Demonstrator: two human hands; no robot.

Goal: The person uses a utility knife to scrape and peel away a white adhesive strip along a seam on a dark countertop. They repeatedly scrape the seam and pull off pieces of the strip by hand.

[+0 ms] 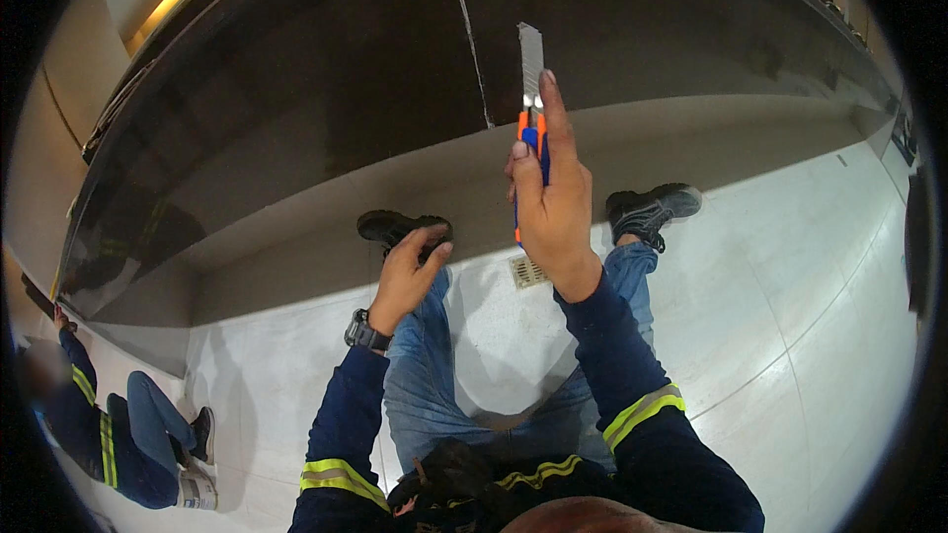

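My right hand (555,197) is closed around a utility knife (533,138) with an orange and blue handle. Its long segmented blade is out and points up, away from me, in front of a dark glossy panel (346,69). My index finger stretches along the blade's base, and the thumb rests on the blue part. A thin, pale, ragged seam (470,35) runs down the panel, left of the blade; the blade is apart from it. My left hand (407,276) hovers above my left shoe, fingers loosely curved and apart, holding nothing. A dark watch (366,330) is on that wrist.
Beneath the panel is a pale recessed base (296,276). A small square floor drain (527,272) lies between my feet on the light tiled floor (750,306). At the far left a co-worker (109,424) sits low beside the panel's end, near a white bucket (197,489).
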